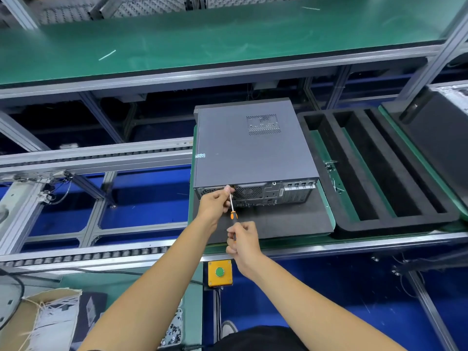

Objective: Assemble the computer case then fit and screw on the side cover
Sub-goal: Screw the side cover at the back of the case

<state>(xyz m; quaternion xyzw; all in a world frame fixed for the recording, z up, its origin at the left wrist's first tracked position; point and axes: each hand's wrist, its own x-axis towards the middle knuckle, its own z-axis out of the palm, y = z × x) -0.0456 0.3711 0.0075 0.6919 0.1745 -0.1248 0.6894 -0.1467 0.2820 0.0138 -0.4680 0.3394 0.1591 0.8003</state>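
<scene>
Nearest the camera, a yellow button box (220, 273) with a green button is being passed over by both forearms. Just beyond it, the screwdriver (233, 211) is being gripped at its orange-and-black handle by the right hand (242, 240), fingers curled tight around it. Further on, the shaft is being steadied near its tip by the left hand (217, 204), fingertips pinched together against the rear panel, where a screw is judged to be going in; the screw itself cannot be made out. The computer case (250, 150) is being held flat on a dark foam mat (283, 224), side cover (253, 143) already seated on top, so assembly and fitting look done. Driving screws is what is left; how many are in cannot be told. To the right, a slotted foam tray (374, 168) is lying empty.
</scene>
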